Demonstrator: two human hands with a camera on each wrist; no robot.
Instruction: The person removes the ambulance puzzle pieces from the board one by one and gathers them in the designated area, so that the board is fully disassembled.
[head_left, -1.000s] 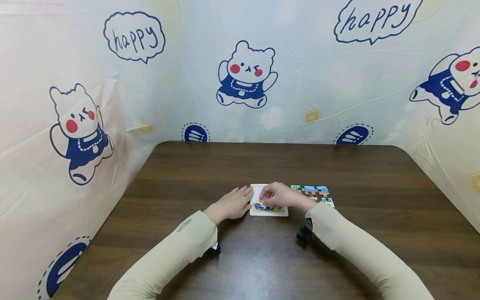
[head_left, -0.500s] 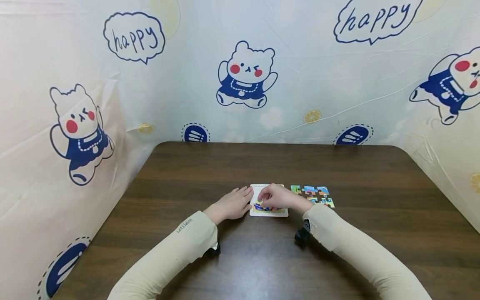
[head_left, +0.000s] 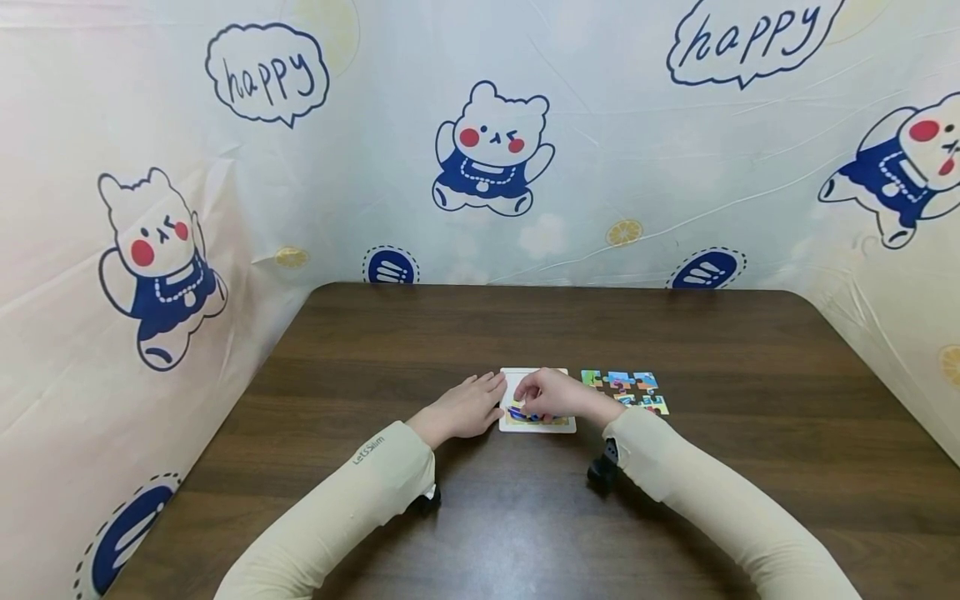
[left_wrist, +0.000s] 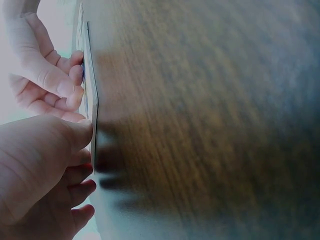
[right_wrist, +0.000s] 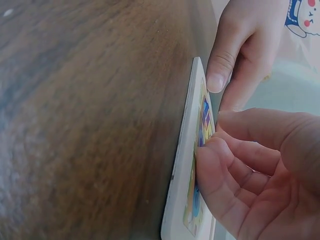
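Note:
A white-rimmed jigsaw board (head_left: 538, 430) lies flat on the table, with colourful assembled pieces in its near part. My left hand (head_left: 471, 408) rests at the board's left edge, fingers extended, its thumb by the rim in the left wrist view. Over the board, my right hand (head_left: 555, 393) has its fingers curled down to the picture. Its thumb and fingers seem to pinch a small puzzle piece, mostly hidden by the fingertips. In the right wrist view the board (right_wrist: 176, 195) appears edge-on beneath these fingers.
Several loose puzzle pieces (head_left: 621, 382) lie to the board's right, partly behind the right wrist. The brown wooden table (head_left: 480, 325) meets a printed cloth (head_left: 585, 175) at the back and sides. A black wrist device (head_left: 602, 473) hangs under the right sleeve.
My right hand and forearm have shifted slightly left over the board, uncovering a little more of the loose pieces. The left hand stays in place.

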